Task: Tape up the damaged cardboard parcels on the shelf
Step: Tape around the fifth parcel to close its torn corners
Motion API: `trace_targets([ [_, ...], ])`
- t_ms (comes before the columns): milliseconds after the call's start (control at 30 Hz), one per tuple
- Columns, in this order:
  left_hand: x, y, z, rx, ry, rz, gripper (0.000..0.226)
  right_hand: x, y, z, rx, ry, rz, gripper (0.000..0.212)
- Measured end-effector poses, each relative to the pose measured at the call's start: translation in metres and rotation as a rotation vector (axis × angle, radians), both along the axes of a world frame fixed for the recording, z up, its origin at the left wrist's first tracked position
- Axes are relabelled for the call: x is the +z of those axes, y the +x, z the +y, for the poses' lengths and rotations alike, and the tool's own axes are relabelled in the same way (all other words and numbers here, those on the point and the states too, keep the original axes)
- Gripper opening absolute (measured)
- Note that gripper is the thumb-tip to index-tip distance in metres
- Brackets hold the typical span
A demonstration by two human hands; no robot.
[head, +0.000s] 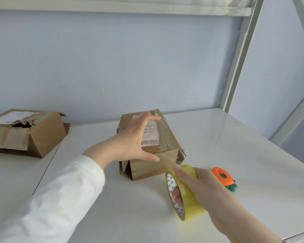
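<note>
A small brown cardboard parcel [162,137] with a white printed label stands mid-shelf, its near side flap gaping open. My left hand [132,139] lies spread over the parcel's top, thumb against its front face, holding it. Just in front of the parcel, my right hand [203,183] grips a roll of yellowish clear tape [186,195], fingers through the core and thumb on the outer band. A larger parcel [27,132] with a torn hole in its top sits at the far left.
An orange carrot-shaped cutter [223,178] lies on the white shelf board [235,155] right of the tape. The metal shelf upright [239,57] rises at the back right. The wall stands close behind both parcels.
</note>
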State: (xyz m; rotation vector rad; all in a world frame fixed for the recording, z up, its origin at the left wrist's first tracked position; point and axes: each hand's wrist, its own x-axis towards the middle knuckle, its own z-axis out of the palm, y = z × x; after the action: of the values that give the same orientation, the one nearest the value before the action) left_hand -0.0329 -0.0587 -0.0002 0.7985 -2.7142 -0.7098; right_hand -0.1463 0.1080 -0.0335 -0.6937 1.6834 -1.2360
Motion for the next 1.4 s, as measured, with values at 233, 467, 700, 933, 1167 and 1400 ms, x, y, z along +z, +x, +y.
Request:
trace_targets([
  [233, -0.024, 0.024, 0.1, 0.405, 0.282, 0.327, 0.063, -0.003, -0.011, 0.0, 0.113, -0.034, -0.076, 0.037],
  [467, -0.047, -0.018, 0.124, 0.521, 0.844, 0.386, 0.077, -0.008, -0.029, -0.001, 0.338, 0.0, -0.049, 0.044],
  [700, -0.043, -0.043, 0.137, 0.687, 1.069, 0.71, 0.032, -0.003, -0.071, 0.014, 0.275, 0.023, 0.576, 0.035],
  [933, -0.04, -0.042, 0.148, 0.614, 0.988, 0.78, 0.023, -0.041, -0.116, 0.026, 0.218, 0.244, 1.05, 0.049],
  [1167, -0.042, -0.041, 0.152, 0.618, 0.946, 0.788, 0.028, -0.045, -0.123, 0.022, 0.132, 0.072, 0.889, 0.028],
  [1400, -0.044, -0.035, 0.154, 0.658, 1.028, 0.925, 0.033, 0.005, -0.098, 0.016, 0.092, -0.324, -0.2, 0.02],
])
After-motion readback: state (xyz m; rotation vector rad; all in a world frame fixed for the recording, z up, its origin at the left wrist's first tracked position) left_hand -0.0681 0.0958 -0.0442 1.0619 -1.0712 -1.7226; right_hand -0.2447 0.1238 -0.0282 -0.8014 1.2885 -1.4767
